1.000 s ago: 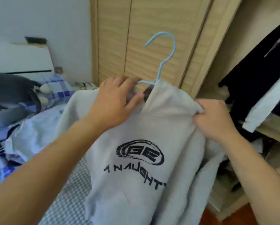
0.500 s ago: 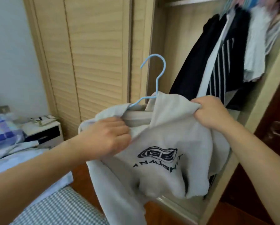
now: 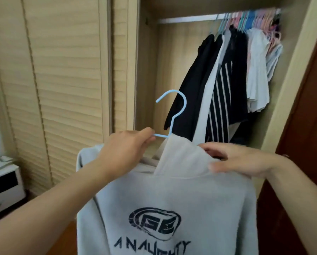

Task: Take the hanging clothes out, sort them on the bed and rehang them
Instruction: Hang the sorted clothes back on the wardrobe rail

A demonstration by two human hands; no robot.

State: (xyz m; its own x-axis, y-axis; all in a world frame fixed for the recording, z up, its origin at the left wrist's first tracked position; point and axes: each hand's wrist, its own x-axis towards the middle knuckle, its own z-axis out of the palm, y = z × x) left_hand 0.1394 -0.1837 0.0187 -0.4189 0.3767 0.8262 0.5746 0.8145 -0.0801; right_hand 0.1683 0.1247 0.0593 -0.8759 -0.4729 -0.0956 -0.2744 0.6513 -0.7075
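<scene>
a: rehanging under way? where is the hoodie?
b: on the hanger, below the rail. left hand pinches the hanger's arm; right hand grips the hood.
a: what's left?
b: hooking it on. bare rail lies left of the hung clothes; the door edge is close.

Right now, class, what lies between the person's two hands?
In the head view, the grey hoodie's raised hood lies between the left hand and right hand, with the blue hanger rising there.
</scene>
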